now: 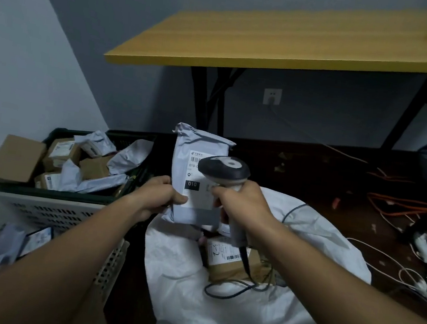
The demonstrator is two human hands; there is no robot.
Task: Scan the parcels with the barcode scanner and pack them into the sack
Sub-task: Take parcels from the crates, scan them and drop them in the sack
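My left hand (161, 195) grips the lower left edge of a grey plastic mailer parcel (194, 156), held upright with its white label facing me. My right hand (242, 205) grips the handle of a corded barcode scanner (224, 167), whose dark head points at the label. Below both hands the white sack (215, 310) lies open on the floor. Inside its mouth a cardboard box parcel (227, 260) with a label shows, partly covered by the scanner's cable.
A dark green crate (50, 193) at the left holds several boxes and mailers. A pale perforated crate (39, 210) nearer me holds more mailers. A yellow table (289, 36) stands behind. Loose cables (412, 240) cover the floor at the right.
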